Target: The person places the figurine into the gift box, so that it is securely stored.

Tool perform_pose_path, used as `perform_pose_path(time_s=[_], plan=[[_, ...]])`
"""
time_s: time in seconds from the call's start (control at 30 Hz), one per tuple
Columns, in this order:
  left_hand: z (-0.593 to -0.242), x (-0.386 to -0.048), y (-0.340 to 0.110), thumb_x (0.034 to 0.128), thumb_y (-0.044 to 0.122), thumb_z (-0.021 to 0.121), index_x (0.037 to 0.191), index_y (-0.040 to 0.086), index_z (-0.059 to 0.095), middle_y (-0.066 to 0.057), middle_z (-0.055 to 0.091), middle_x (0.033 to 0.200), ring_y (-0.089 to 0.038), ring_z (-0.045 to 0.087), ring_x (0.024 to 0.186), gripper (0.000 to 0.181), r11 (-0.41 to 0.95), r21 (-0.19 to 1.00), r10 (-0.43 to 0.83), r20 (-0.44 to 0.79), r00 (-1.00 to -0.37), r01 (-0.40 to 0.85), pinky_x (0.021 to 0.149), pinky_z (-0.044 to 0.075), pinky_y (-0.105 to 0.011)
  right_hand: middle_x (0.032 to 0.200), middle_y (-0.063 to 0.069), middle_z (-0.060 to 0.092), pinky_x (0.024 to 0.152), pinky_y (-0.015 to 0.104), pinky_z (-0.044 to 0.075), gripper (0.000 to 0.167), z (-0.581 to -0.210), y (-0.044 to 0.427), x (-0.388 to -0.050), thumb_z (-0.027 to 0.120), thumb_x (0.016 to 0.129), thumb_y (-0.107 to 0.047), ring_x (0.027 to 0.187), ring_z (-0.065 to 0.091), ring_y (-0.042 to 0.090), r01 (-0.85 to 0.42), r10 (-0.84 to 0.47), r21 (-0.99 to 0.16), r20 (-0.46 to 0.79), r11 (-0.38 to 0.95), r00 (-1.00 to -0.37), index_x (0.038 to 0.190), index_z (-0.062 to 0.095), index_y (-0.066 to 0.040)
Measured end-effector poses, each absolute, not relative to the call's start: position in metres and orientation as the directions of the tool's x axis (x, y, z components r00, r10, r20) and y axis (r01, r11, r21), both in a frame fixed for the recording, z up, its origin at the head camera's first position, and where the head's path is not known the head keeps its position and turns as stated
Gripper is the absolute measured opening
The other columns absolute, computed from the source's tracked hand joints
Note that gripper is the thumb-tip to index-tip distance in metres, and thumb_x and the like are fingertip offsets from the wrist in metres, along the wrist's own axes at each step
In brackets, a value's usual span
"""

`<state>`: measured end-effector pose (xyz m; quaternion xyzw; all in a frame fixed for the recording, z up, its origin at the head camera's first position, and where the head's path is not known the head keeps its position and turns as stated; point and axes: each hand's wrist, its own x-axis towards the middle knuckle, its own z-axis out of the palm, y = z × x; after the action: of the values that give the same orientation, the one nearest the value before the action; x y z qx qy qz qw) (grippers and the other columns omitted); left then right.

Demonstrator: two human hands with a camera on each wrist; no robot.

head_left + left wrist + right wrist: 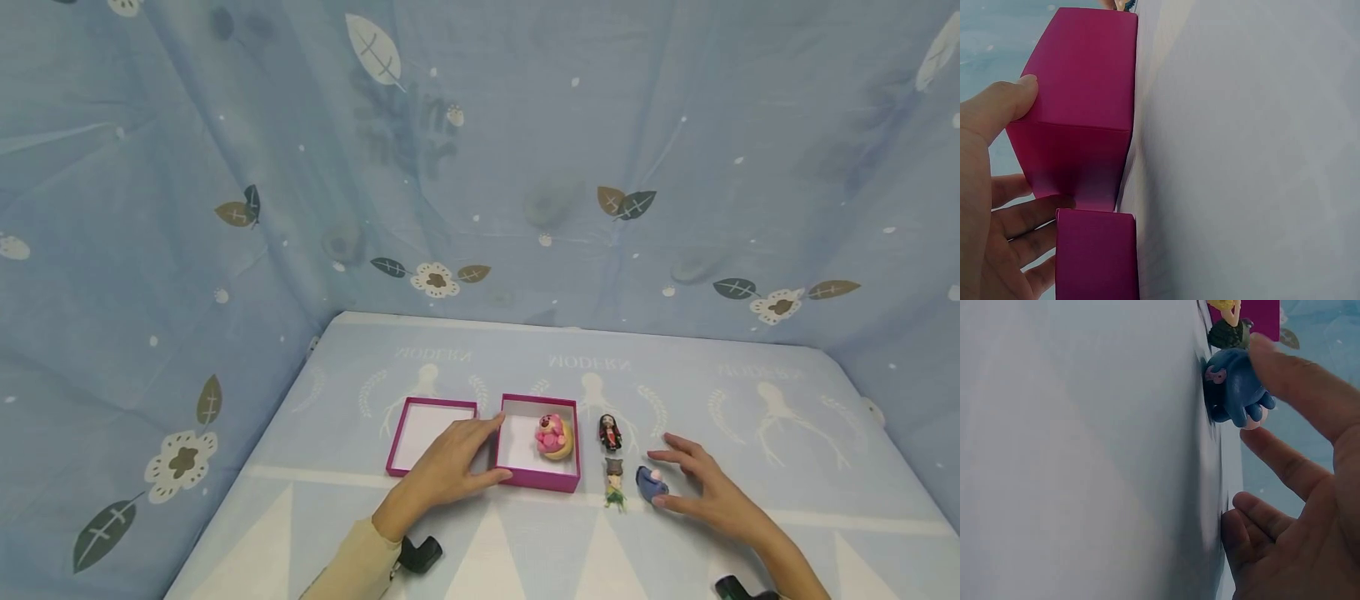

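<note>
A magenta open box with a white inside stands on the table. In it, towards the right, lies a pink bear figurine on a yellow crescent. My left hand rests at the box's left side, thumb against the front wall and fingers spread along the left wall. On the right, a blue figurine with a pink part sits on the table. My right hand is spread around it, the thumb at its near side. The index fingertip is close to its far side; whether it touches I cannot tell.
A shallow magenta lid, white inside, lies left of the box, partly behind the left hand. Between box and blue figurine lie a dark-haired figurine and a green-skirted figurine. A patterned blue cloth hangs behind the table.
</note>
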<state>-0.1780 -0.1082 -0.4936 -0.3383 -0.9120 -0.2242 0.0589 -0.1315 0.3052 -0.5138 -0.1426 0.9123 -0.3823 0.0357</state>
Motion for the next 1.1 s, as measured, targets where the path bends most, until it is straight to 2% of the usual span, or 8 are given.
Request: perform_pose_path(time_s=[0.1,0.13,0.2,0.53,0.77,0.9,1.03,1.1], plan=[[-0.4935,-0.1778,-0.1087,0.0856,0.056,0.067,0.148,0.008,0.043,-0.007,0.060,0.137,-0.022,0.055,0.126,0.082,0.669,0.377,0.586,0.261,-0.767,0.640,0.110,0.042,-0.041,0.148,0.027,0.033,0.097,0.069,0.035,0.056,-0.5137,0.3035,-0.1326,0.083,0.076,-0.030,0.133,0.030,0.054,-0.233,-0.287,-0.713,0.046,0.662,-0.957,0.126,0.063,-0.015],[-0.4934,-0.1776,-0.1088,0.0857,0.056,0.067,0.148,0.008,0.043,-0.007,0.060,0.137,-0.022,0.055,0.126,0.082,0.671,0.378,0.585,0.260,-0.769,0.638,0.110,0.042,-0.041,0.148,0.028,0.033,0.093,0.074,0.032,0.055,-0.5139,0.3032,-0.1328,0.083,0.076,-0.029,0.132,0.029,0.055,-0.240,-0.291,-0.721,0.054,0.650,-0.955,0.126,0.063,-0.014],[-0.4934,-0.1771,-0.1094,0.0859,0.056,0.067,0.148,0.009,0.043,-0.007,0.060,0.137,-0.022,0.055,0.126,0.082,0.673,0.384,0.582,0.252,-0.773,0.632,0.110,0.042,-0.041,0.148,0.028,0.033,0.091,0.077,0.029,0.053,-0.5146,0.3027,-0.1328,0.084,0.076,-0.026,0.132,0.028,0.056,-0.255,-0.300,-0.730,0.072,0.634,-0.951,0.124,0.064,-0.015],[-0.4940,-0.1766,-0.1096,0.0868,0.058,0.065,0.150,0.010,0.040,-0.006,0.058,0.140,-0.022,0.053,0.129,0.082,0.685,0.379,0.580,0.232,-0.780,0.622,0.111,0.041,-0.041,0.146,0.028,0.035,0.087,0.074,0.029,0.047,-0.5162,0.2998,-0.1319,0.085,0.074,-0.023,0.129,0.027,0.056,-0.306,-0.331,-0.723,0.113,0.620,-0.937,0.118,0.068,-0.021],[-0.4918,-0.1773,-0.1090,0.0866,0.057,0.065,0.149,0.010,0.041,-0.007,0.058,0.139,-0.022,0.054,0.127,0.082,0.683,0.374,0.583,0.239,-0.777,0.627,0.110,0.042,-0.042,0.145,0.029,0.036,0.087,0.071,0.029,0.051,-0.5154,0.2974,-0.1315,0.085,0.073,-0.024,0.127,0.029,0.056,-0.326,-0.323,-0.695,0.141,0.641,-0.936,0.121,0.068,-0.018],[-0.4902,-0.1777,-0.1080,0.0858,0.056,0.067,0.149,0.009,0.041,-0.007,0.058,0.139,-0.022,0.054,0.128,0.083,0.676,0.395,0.579,0.237,-0.780,0.622,0.110,0.042,-0.042,0.143,0.027,0.040,0.088,0.070,0.030,0.049,-0.5150,0.2974,-0.1308,0.085,0.073,-0.025,0.126,0.031,0.055,-0.340,-0.320,-0.680,0.161,0.649,-0.934,0.118,0.069,-0.018],[-0.4906,-0.1772,-0.1072,0.0862,0.057,0.066,0.149,0.009,0.041,-0.007,0.059,0.139,-0.022,0.054,0.128,0.083,0.680,0.398,0.579,0.224,-0.784,0.616,0.110,0.041,-0.041,0.135,0.021,0.048,0.089,0.063,0.035,0.050,-0.5149,0.2989,-0.1299,0.086,0.071,-0.024,0.123,0.039,0.045,-0.348,-0.302,-0.665,0.188,0.661,-0.935,0.118,0.068,-0.017],[-0.4910,-0.1768,-0.1071,0.0862,0.057,0.066,0.149,0.010,0.040,-0.007,0.059,0.139,-0.022,0.054,0.128,0.083,0.684,0.397,0.578,0.216,-0.787,0.612,0.111,0.041,-0.041,0.131,0.015,0.052,0.090,0.056,0.040,0.051,-0.5151,0.2999,-0.1297,0.087,0.071,-0.025,0.121,0.043,0.031,-0.343,-0.284,-0.645,0.199,0.683,-0.938,0.118,0.068,-0.017]])
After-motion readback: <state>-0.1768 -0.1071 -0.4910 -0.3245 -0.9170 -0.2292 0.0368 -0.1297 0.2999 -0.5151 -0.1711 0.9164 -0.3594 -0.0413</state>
